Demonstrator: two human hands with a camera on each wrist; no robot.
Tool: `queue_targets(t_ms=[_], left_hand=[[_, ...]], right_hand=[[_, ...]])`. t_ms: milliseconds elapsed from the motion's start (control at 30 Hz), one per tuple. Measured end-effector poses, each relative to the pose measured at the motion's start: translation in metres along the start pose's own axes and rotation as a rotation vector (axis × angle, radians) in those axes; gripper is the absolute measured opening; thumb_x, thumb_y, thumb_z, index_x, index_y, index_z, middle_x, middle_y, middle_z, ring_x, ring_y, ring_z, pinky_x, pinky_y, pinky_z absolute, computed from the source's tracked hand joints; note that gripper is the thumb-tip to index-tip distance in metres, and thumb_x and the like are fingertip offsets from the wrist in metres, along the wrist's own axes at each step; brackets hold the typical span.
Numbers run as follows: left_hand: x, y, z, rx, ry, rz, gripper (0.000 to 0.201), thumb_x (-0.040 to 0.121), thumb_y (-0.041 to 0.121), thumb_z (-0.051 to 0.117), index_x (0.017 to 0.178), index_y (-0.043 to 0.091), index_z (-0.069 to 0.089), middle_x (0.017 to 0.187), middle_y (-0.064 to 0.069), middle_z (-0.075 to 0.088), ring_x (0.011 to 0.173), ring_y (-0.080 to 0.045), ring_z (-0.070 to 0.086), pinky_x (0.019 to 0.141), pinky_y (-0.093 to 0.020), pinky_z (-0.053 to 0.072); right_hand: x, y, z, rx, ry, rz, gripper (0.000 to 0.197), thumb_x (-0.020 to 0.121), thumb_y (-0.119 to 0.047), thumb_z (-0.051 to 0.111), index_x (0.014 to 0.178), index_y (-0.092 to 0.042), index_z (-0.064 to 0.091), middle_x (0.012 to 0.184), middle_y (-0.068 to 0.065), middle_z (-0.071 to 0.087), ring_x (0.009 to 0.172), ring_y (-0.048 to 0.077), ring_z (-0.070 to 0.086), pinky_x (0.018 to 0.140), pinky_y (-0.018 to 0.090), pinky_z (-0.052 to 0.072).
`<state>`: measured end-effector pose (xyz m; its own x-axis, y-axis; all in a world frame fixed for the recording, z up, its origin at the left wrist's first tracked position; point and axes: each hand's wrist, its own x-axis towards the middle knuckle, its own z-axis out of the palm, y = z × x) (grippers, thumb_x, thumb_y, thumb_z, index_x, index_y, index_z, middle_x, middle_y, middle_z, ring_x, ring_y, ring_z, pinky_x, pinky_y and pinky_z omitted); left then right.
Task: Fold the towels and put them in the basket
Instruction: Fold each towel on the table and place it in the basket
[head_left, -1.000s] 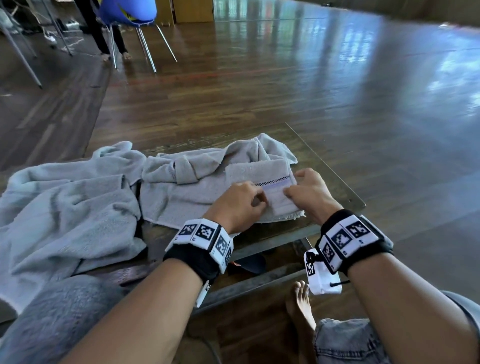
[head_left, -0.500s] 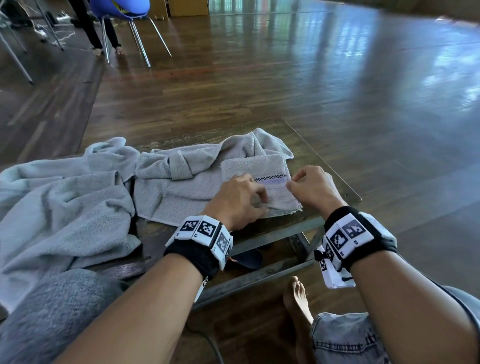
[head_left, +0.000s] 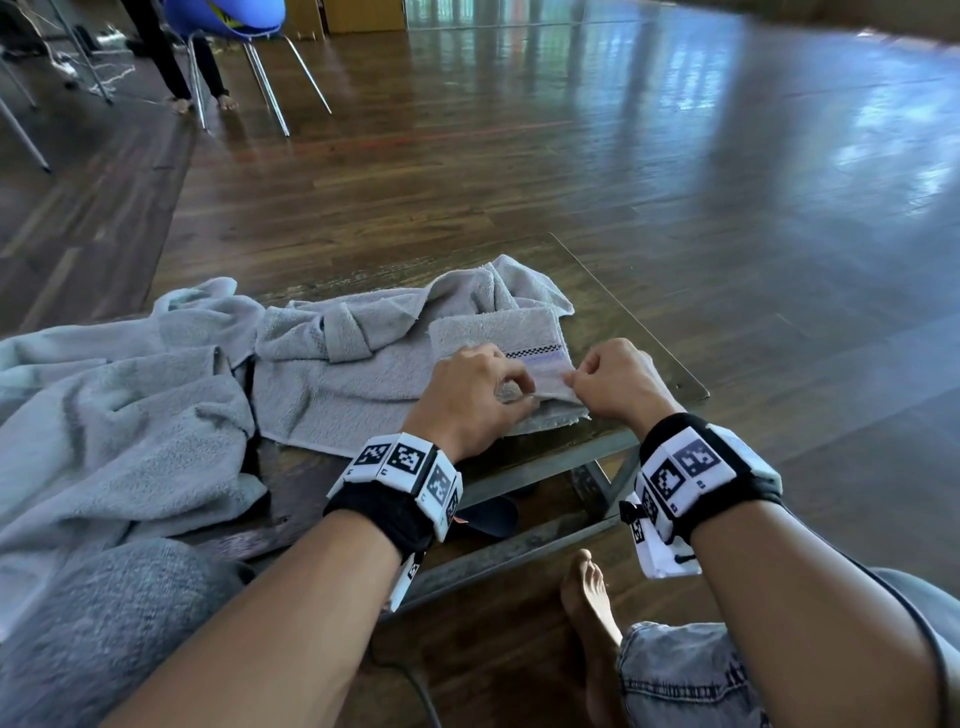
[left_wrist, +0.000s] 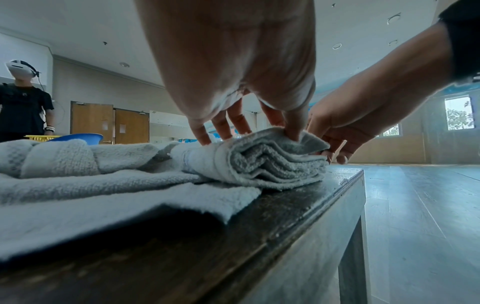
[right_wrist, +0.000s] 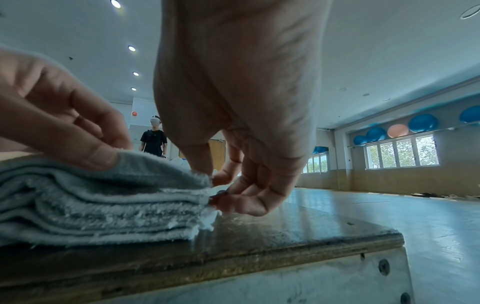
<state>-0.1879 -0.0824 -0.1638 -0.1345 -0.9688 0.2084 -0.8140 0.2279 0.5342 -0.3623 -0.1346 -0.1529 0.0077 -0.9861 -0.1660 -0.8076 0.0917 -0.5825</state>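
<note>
Wooden table (head_left: 613, 312), one folded towel (head_left: 498, 338) (layered), left hand (head_left: 467, 395) and right hand (head_left: 613, 384) pinching it

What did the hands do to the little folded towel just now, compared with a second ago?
Both hands drew closer together at the near edge of the folded towel. The right hand went from lying over the towel's right corner to pinching its top layer, and the left hand now pinches that layer too, raising it a little. The folded towel stayed at the table corner, and the loose towels on the left did not move.
</note>
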Motion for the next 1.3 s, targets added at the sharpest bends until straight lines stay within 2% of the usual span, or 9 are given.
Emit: queue_targets(t_ms=[100,267,500,600,700,800,900,1067,1300], left_hand=[[0.0,-0.002,0.004,-0.011,0.022,0.013,0.028,0.089,0.054,0.061,0.099,0.031,0.072,0.109,0.004,0.058,0.11,-0.015,0.049,0.099,-0.043,0.042],[0.005,-0.005,0.013,0.105,0.115,-0.028,0.038,0.102,0.043,0.041,0.137,0.033,0.054,0.148,-0.002,0.042,0.141,-0.02,0.033,0.116,-0.044,0.027],[0.007,-0.009,0.036,0.264,-0.109,-0.278,0.069,0.094,0.063,0.035,0.156,0.042,0.011,0.167,-0.001,-0.008,0.153,-0.021,-0.014,0.119,-0.053,-0.01],[0.008,-0.01,0.042,0.3,-0.132,-0.29,0.072,0.093,0.066,0.032,0.155,0.044,0.003,0.166,0.0,-0.014,0.152,-0.021,-0.02,0.117,-0.056,-0.013],[0.009,-0.014,0.043,0.314,-0.16,-0.301,0.075,0.092,0.065,0.034,0.154,0.046,-0.003,0.166,0.003,-0.017,0.151,-0.019,-0.022,0.116,-0.058,-0.013],[0.008,-0.02,0.042,0.333,-0.171,-0.299,0.076,0.091,0.068,0.032,0.153,0.049,-0.009,0.165,0.006,-0.018,0.152,-0.017,-0.019,0.116,-0.06,-0.01],[0.009,-0.025,0.042,0.335,-0.191,-0.289,0.075,0.089,0.074,0.022,0.152,0.05,-0.01,0.165,0.008,-0.02,0.151,-0.015,-0.021,0.115,-0.061,-0.012],[0.011,-0.028,0.041,0.292,-0.241,-0.324,0.073,0.088,0.077,0.018,0.15,0.053,-0.012,0.16,0.014,-0.03,0.148,-0.01,-0.028,0.112,-0.058,-0.021],[0.008,-0.032,0.036,0.174,-0.241,-0.41,0.061,0.094,0.061,0.014,0.15,0.054,-0.011,0.158,0.019,-0.032,0.147,-0.007,-0.029,0.113,-0.056,-0.023]], right_hand=[[0.0,-0.001,0.0,0.001,0.018,0.018,0.013,0.092,-0.017,0.063,0.08,-0.009,0.061,0.104,0.015,0.065,0.087,0.033,0.067,0.084,0.048,0.059],[0.002,-0.001,0.003,-0.009,0.025,0.038,0.003,0.09,-0.01,0.063,0.092,-0.009,0.062,0.113,0.015,0.06,0.091,0.032,0.065,0.085,0.047,0.059],[-0.001,0.0,0.017,-0.213,0.193,-0.106,0.044,0.082,0.003,0.061,0.12,-0.011,0.045,0.116,0.013,0.056,0.098,0.033,0.057,0.072,0.039,0.044],[0.0,-0.007,0.028,-0.282,0.285,-0.429,0.055,0.08,0.0,0.061,0.131,-0.013,0.045,0.133,0.007,0.051,0.119,0.027,0.051,0.09,0.038,0.048],[0.006,-0.01,0.039,-0.234,0.143,-0.603,0.052,0.096,-0.02,0.051,0.147,-0.018,0.039,0.159,0.0,0.034,0.146,0.02,0.031,0.118,0.041,0.029],[0.013,-0.002,0.05,-0.188,-0.054,-0.505,0.055,0.106,-0.033,0.034,0.159,-0.028,0.022,0.169,-0.012,0.009,0.155,0.009,0.001,0.126,0.041,0.005],[0.022,0.005,0.055,-0.184,-0.138,-0.415,0.061,0.105,-0.041,0.029,0.162,-0.035,0.007,0.168,-0.021,-0.005,0.154,0.003,-0.01,0.126,0.042,-0.004],[0.032,0.01,0.06,-0.169,-0.151,-0.318,0.066,0.103,-0.054,0.026,0.161,-0.038,-0.003,0.167,-0.02,-0.014,0.153,0.003,-0.013,0.126,0.042,-0.008],[0.034,0.012,0.065,-0.199,-0.106,-0.278,0.069,0.101,-0.061,0.02,0.16,-0.038,-0.006,0.167,-0.019,-0.01,0.155,0.009,-0.007,0.126,0.046,-0.005]])
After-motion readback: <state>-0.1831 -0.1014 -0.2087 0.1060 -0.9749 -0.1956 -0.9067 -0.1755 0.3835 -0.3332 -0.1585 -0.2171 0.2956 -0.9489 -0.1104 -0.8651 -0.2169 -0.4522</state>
